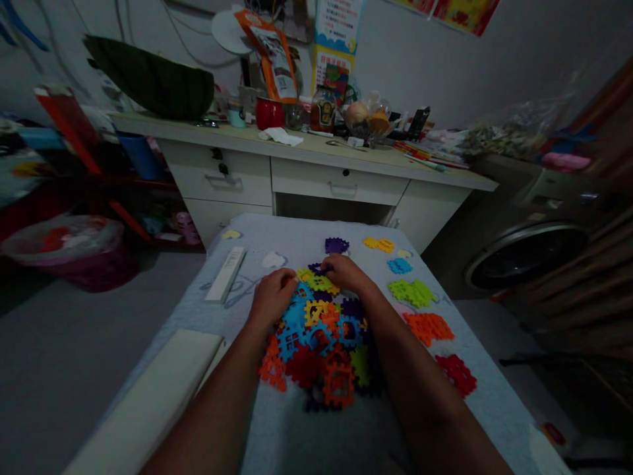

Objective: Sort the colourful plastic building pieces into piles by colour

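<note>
A heap of interlocking plastic pieces (pixel 321 336) in blue, yellow, orange, red and purple lies in the middle of a table covered with a pale cloth (pixel 297 429). My left hand (pixel 271 295) rests on the heap's far left edge, fingers curled over a blue piece. My right hand (pixel 346 272) sits at the heap's far side, fingers pinched around a dark purple piece beside a yellow-green one. To the right lie sorted groups: purple (pixel 336 245), yellow (pixel 378 244), blue (pixel 399 266), green (pixel 413 292), orange (pixel 428 326) and red (pixel 457 373).
A white flat box (pixel 226 273) and a long white board (pixel 148 402) lie at the table's left. A cluttered white desk (pixel 316 165) stands behind. A washing machine (pixel 534 254) is on the right, a pink bin (pixel 74 251) on the floor at the left.
</note>
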`<control>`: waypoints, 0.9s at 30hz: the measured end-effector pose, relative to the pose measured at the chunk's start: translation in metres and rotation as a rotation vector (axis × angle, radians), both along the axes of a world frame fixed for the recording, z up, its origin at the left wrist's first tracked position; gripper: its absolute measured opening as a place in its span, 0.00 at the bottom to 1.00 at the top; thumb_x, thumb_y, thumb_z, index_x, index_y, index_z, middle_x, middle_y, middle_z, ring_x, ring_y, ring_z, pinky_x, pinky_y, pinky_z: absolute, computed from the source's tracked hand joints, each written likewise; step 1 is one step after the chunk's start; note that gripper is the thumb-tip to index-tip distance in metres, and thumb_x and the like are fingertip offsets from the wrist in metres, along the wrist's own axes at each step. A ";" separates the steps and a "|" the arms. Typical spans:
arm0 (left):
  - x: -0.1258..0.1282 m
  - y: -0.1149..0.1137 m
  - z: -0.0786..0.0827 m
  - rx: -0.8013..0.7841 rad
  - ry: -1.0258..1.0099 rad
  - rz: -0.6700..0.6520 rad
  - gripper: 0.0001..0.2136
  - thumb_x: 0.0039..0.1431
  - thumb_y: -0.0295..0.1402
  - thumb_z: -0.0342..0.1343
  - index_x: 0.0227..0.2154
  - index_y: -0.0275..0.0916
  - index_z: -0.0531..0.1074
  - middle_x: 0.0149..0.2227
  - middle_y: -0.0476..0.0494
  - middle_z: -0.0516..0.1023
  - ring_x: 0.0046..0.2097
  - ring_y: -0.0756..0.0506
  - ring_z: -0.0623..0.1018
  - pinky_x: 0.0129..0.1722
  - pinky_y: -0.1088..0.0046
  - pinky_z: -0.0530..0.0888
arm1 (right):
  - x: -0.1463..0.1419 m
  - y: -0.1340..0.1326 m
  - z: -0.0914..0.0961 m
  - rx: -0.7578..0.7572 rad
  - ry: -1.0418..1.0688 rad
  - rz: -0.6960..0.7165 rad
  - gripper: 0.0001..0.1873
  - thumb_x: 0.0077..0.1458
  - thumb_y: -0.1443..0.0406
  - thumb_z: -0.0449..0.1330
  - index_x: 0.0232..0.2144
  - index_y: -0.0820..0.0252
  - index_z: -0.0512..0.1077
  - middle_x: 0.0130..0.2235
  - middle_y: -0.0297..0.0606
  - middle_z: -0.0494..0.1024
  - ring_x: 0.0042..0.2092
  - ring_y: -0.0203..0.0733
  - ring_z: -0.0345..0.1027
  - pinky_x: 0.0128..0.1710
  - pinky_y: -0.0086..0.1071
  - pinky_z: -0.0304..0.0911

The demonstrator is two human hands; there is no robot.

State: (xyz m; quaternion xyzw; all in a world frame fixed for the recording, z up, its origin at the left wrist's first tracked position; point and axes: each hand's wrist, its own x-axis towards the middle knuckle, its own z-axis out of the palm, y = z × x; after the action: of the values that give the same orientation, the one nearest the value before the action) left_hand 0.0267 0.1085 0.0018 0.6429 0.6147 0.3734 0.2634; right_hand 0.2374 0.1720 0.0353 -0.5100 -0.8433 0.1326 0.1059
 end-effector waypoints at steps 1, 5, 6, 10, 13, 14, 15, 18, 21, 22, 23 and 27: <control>0.000 0.000 0.000 0.003 0.000 0.002 0.14 0.55 0.41 0.52 0.38 0.41 0.77 0.35 0.45 0.81 0.38 0.43 0.77 0.39 0.68 0.71 | 0.002 0.001 0.000 0.010 0.042 -0.003 0.14 0.50 0.75 0.60 0.39 0.62 0.79 0.42 0.44 0.79 0.45 0.44 0.71 0.49 0.33 0.63; 0.000 0.000 0.000 0.002 0.014 0.005 0.13 0.56 0.40 0.52 0.38 0.41 0.77 0.35 0.45 0.81 0.38 0.43 0.77 0.40 0.68 0.71 | 0.020 0.011 -0.001 0.081 0.299 -0.155 0.10 0.51 0.72 0.61 0.36 0.61 0.79 0.41 0.42 0.79 0.43 0.42 0.71 0.48 0.35 0.64; 0.001 0.000 0.001 -0.001 0.019 0.008 0.13 0.56 0.40 0.52 0.38 0.41 0.77 0.36 0.45 0.81 0.39 0.43 0.77 0.40 0.68 0.71 | 0.025 0.015 -0.002 0.092 0.385 -0.227 0.09 0.51 0.71 0.61 0.35 0.61 0.79 0.39 0.41 0.79 0.42 0.42 0.71 0.47 0.35 0.64; 0.002 -0.001 0.002 0.001 0.032 0.011 0.12 0.56 0.39 0.51 0.37 0.41 0.77 0.36 0.45 0.81 0.39 0.43 0.77 0.41 0.68 0.71 | 0.039 0.027 -0.013 0.003 0.793 -0.494 0.05 0.48 0.68 0.61 0.31 0.61 0.75 0.26 0.33 0.75 0.30 0.38 0.70 0.33 0.31 0.66; 0.002 -0.001 0.003 0.001 0.038 0.008 0.13 0.56 0.39 0.51 0.37 0.41 0.77 0.36 0.44 0.80 0.38 0.43 0.77 0.40 0.67 0.71 | 0.042 0.030 -0.022 -0.109 1.099 -0.637 0.06 0.45 0.68 0.61 0.29 0.60 0.70 0.21 0.27 0.69 0.22 0.34 0.66 0.22 0.26 0.61; 0.002 -0.002 0.004 -0.002 0.041 0.008 0.13 0.56 0.39 0.51 0.37 0.41 0.76 0.36 0.44 0.80 0.38 0.43 0.77 0.40 0.67 0.71 | 0.042 0.031 -0.024 -0.135 1.182 -0.677 0.07 0.45 0.69 0.62 0.30 0.59 0.68 0.20 0.27 0.69 0.22 0.33 0.65 0.21 0.25 0.61; 0.002 -0.002 0.004 -0.006 0.044 0.008 0.13 0.56 0.39 0.50 0.37 0.40 0.76 0.36 0.44 0.80 0.38 0.43 0.77 0.40 0.67 0.71 | 0.042 0.031 -0.026 -0.157 1.250 -0.711 0.09 0.44 0.70 0.62 0.31 0.59 0.66 0.20 0.27 0.69 0.21 0.33 0.66 0.20 0.24 0.61; 0.002 -0.002 0.005 -0.010 0.049 0.012 0.13 0.56 0.39 0.51 0.37 0.40 0.77 0.36 0.43 0.80 0.39 0.42 0.77 0.40 0.67 0.71 | 0.041 0.033 -0.030 -0.211 1.376 -0.775 0.13 0.44 0.73 0.61 0.31 0.58 0.63 0.21 0.27 0.70 0.23 0.33 0.68 0.21 0.24 0.65; 0.002 -0.002 0.004 -0.013 0.046 0.012 0.13 0.56 0.39 0.51 0.38 0.40 0.76 0.36 0.43 0.80 0.38 0.43 0.77 0.40 0.67 0.71 | 0.042 0.035 -0.033 -0.255 1.432 -0.784 0.15 0.44 0.75 0.62 0.31 0.57 0.63 0.22 0.27 0.70 0.24 0.33 0.71 0.23 0.24 0.69; 0.002 -0.002 0.004 -0.014 0.045 0.009 0.13 0.56 0.39 0.50 0.38 0.40 0.76 0.36 0.43 0.80 0.38 0.43 0.77 0.39 0.67 0.71 | 0.042 0.036 -0.034 -0.264 1.440 -0.780 0.15 0.43 0.76 0.62 0.32 0.58 0.63 0.23 0.28 0.70 0.25 0.34 0.71 0.24 0.25 0.70; 0.002 -0.002 0.004 -0.016 0.045 0.005 0.14 0.56 0.39 0.50 0.38 0.40 0.76 0.35 0.43 0.80 0.38 0.43 0.77 0.39 0.67 0.71 | 0.042 0.036 -0.034 -0.274 1.443 -0.775 0.15 0.42 0.77 0.61 0.32 0.58 0.64 0.23 0.28 0.71 0.26 0.34 0.72 0.25 0.25 0.71; 0.002 -0.002 0.004 -0.013 0.050 0.000 0.14 0.56 0.40 0.50 0.37 0.40 0.76 0.35 0.43 0.79 0.38 0.43 0.77 0.39 0.68 0.71 | 0.041 0.037 -0.035 -0.290 1.415 -0.751 0.13 0.40 0.77 0.60 0.30 0.59 0.68 0.24 0.30 0.73 0.28 0.33 0.72 0.28 0.25 0.71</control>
State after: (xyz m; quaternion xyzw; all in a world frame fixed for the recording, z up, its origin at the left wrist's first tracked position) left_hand 0.0287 0.1063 0.0061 0.6504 0.6235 0.3533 0.2519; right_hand 0.2785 0.2093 0.0006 -0.5629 -0.3240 0.4868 0.5841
